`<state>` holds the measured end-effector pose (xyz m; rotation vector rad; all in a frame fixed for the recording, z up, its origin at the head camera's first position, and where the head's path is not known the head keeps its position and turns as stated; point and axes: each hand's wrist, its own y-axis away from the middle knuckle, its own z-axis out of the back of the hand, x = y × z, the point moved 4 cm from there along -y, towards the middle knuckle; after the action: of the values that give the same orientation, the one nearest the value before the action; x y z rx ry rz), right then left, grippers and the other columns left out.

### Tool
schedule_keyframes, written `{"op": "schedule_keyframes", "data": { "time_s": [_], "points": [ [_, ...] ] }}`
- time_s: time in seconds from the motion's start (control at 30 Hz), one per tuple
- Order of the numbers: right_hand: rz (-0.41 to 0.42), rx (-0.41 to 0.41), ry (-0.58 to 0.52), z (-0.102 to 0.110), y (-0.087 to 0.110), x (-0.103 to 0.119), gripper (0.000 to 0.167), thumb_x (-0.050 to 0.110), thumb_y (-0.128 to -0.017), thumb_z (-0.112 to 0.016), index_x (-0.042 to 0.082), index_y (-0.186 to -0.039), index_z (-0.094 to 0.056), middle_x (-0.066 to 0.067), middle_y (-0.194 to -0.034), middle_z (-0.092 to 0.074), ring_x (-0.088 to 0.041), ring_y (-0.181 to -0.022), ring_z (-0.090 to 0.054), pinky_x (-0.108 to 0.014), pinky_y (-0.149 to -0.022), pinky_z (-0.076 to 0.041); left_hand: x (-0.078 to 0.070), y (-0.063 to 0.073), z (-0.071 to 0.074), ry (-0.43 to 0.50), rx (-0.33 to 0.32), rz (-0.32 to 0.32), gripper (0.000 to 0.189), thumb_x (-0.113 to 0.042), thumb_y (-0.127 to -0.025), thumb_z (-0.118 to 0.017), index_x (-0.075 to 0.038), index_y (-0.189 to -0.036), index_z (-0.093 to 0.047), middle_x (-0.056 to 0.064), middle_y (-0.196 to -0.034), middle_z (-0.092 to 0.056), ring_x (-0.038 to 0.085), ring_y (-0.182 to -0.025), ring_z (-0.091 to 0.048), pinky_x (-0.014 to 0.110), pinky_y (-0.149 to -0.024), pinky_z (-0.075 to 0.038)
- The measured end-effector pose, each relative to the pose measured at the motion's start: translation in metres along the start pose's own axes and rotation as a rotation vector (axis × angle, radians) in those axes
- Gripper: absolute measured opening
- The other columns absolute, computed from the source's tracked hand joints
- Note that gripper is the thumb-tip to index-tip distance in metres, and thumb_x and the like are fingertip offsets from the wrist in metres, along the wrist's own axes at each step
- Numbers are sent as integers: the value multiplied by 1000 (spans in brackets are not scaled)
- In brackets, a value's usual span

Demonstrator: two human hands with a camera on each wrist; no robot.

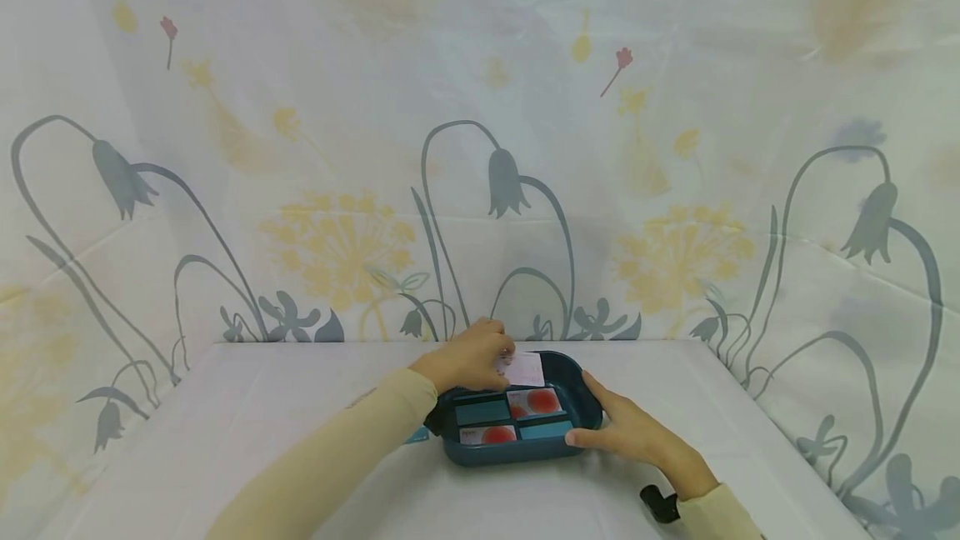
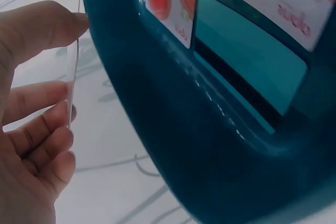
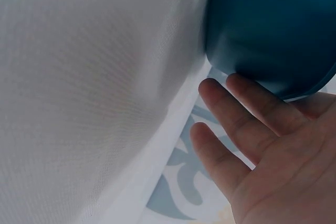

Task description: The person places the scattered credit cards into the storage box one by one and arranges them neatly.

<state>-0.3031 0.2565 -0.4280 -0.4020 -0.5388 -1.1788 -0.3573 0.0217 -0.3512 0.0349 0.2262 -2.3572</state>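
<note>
A dark teal tray [image 1: 517, 452] with rounded corners stands on the table. Several cards lie flat inside it in two columns: white ones with red circles, such as one card [image 1: 535, 402], and teal ones, such as another card [image 1: 546, 430]. Over the tray's far left part, my left hand [image 1: 474, 358] pinches a pale card [image 1: 525, 369] between thumb and fingers; the left wrist view shows that card edge-on [image 2: 72, 80], beside the tray wall. My right hand [image 1: 633, 430] touches the tray's right end, thumb at the near corner, fingers fairly straight along the outside.
A light blue piece [image 1: 417, 435] lies on the white table [image 1: 285, 390], left of the tray and partly behind the left forearm. Near the right wrist is a small black object [image 1: 660, 504]. A flower-printed curtain [image 1: 480, 107] hangs behind the table's far edge.
</note>
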Motion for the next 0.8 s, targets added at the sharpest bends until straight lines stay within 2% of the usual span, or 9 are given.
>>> {"op": "schedule_keyframes", "data": {
  "time_s": [0.33,0.6,0.8],
  "points": [
    [12,15,-13,0,1,-1,101,51,-80,-70,3,-152,-17,-20,-151,-29,-39,-135,-34,-59,-103,-30,-17,-18,-15,-91,70,-20,36,-35,-75,-79,-15,-102,-69,-4,-96,-53,13,-90,-45,27,-78,-43],
    [22,19,-1,1,0,-1,102,53,-80,-70,3,-152,-17,-20,-152,-28,-39,-135,-33,-58,-103,-30,-18,-22,-28,-113,121,-2,33,-35,-76,-79,-16,-100,-67,-4,-100,-52,13,-91,-46,27,-79,-43],
    [30,10,7,1,2,0,104,55,-78,-69,2,-152,-17,-20,-151,-29,-38,-135,-34,-57,-103,-31,-19,-25,-34,-151,127,-29,35,-38,-75,-79,-17,-101,-68,-5,-95,-52,11,-88,-47,25,-79,-42]
  ]
}}
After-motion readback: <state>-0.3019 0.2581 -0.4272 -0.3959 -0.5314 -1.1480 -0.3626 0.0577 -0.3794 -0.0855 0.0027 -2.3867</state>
